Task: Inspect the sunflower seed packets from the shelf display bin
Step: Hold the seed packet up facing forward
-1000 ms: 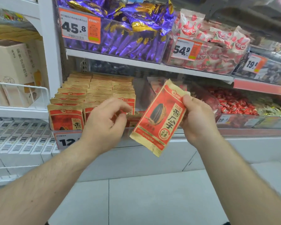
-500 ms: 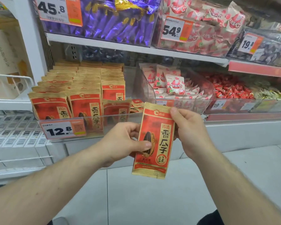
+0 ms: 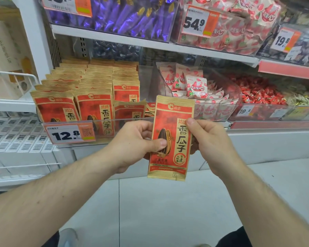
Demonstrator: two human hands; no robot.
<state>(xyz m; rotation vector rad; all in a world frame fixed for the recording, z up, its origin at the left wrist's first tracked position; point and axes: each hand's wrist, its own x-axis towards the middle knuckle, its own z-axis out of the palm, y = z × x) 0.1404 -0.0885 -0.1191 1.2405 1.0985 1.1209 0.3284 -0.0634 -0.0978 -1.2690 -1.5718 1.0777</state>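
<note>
Bare forearms [image 3: 48, 198], no sleeves, dark trousers [image 3: 235, 237].

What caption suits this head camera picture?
Both hands, left hand and right hand, hold one sunflower seed packet before its display bin.

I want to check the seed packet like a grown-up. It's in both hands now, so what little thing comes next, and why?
Probably turn the packet over to look at its back. Both the left hand and the right hand pinch it upright by its side edges, and only the printed front faces the camera. The back is hidden, so that side is likely still unchecked before it returns to the bin.
</note>
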